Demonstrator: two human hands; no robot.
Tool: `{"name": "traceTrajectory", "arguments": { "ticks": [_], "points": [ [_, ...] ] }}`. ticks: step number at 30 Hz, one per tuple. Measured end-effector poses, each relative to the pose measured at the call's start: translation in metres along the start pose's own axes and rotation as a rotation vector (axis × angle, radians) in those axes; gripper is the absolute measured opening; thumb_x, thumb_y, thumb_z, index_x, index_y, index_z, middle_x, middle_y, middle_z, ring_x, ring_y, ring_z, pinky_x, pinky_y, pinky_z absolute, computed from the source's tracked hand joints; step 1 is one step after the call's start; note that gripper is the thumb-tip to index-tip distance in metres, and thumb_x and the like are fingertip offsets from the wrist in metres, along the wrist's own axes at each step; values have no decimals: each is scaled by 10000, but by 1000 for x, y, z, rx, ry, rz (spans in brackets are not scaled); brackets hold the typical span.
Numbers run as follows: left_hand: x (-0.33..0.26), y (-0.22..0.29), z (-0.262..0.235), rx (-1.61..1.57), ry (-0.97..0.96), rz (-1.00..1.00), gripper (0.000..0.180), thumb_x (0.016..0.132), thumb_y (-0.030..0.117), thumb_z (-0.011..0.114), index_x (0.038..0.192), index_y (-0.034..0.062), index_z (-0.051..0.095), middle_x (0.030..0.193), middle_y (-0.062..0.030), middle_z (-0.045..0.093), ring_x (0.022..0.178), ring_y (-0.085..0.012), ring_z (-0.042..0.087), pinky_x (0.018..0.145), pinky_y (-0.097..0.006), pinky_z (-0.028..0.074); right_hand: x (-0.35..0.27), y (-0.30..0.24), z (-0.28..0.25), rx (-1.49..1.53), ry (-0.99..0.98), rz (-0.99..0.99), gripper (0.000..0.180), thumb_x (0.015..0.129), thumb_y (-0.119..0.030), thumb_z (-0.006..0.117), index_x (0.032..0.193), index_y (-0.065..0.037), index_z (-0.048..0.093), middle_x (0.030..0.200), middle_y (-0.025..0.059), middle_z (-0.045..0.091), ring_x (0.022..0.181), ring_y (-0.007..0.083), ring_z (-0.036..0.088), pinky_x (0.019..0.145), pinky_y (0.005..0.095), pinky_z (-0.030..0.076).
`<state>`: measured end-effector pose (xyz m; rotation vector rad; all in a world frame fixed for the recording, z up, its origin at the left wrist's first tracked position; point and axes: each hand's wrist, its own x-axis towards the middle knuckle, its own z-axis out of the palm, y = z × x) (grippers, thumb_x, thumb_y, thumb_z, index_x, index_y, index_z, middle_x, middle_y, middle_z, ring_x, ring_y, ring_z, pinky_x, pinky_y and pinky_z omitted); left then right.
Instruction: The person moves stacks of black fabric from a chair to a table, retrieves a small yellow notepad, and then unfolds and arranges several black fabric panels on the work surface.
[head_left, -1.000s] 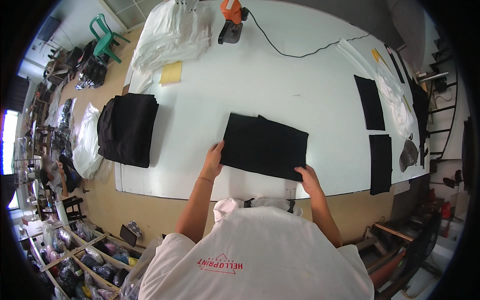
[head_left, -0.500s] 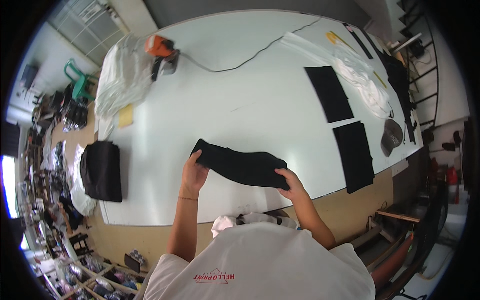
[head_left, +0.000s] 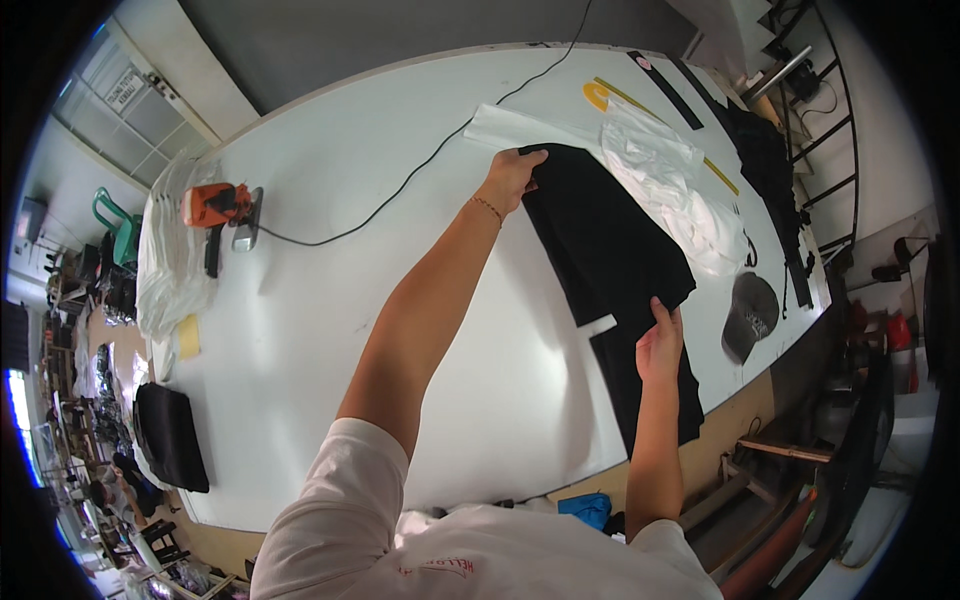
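Observation:
A black folded cloth [head_left: 605, 225] is spread between my two hands over the right part of the white table [head_left: 400, 330]. My left hand [head_left: 512, 182] is closed on its far left corner, the thumb lying on top. My right hand [head_left: 660, 340] pinches its near edge, close to the right corner. Nearer to me, a second black folded cloth [head_left: 618, 395] lies on the table, partly covered by my right hand and forearm. Whatever lies directly beneath the held cloth is hidden.
White crumpled fabric [head_left: 665, 185] and a dark cap [head_left: 750, 315] lie to the right. An orange cutting machine [head_left: 222, 207] with a cord [head_left: 385, 195] stands at left beside a white fabric stack [head_left: 170, 250]. A black folded bundle [head_left: 170, 437] sits at the left edge.
Both hands have moved right with the black cloth, from the table's front middle to the right side. The cloth, a narrow strip before, now shows broad and flat. The view has turned right.

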<state>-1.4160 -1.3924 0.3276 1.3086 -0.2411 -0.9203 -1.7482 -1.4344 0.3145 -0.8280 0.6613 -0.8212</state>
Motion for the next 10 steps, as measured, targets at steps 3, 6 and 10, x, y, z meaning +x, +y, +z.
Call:
{"name": "traceTrajectory", "arguments": {
  "ticks": [3, 6, 10],
  "points": [
    [54, -27, -1, 77, -31, 39, 366, 889, 189, 677, 1169, -21, 573, 980, -82, 612, 808, -174, 583, 771, -327, 524, 31, 32, -21, -153, 70, 74, 398, 891, -115, 637, 1267, -104, 507, 1149, 37, 598, 995, 148, 602, 696, 291, 518],
    [87, -97, -31, 216, 42, -65, 486, 885, 191, 676, 1296, -16, 519, 940, -82, 634, 807, -160, 612, 704, -288, 538, 47, 95, -45, -319, 217, 186, 402, 866, -199, 691, 1230, -155, 527, 1075, -9, 615, 846, 118, 626, 579, 265, 472],
    [96, -153, -54, 165, 89, -82, 540, 880, 204, 681, 1353, 26, 490, 1096, -159, 647, 942, -232, 645, 730, -303, 558, 57, 130, -72, -313, 256, 280, 443, 856, -212, 709, 1246, -149, 509, 1098, -4, 603, 874, 133, 615, 668, 308, 492]
  ]
}}
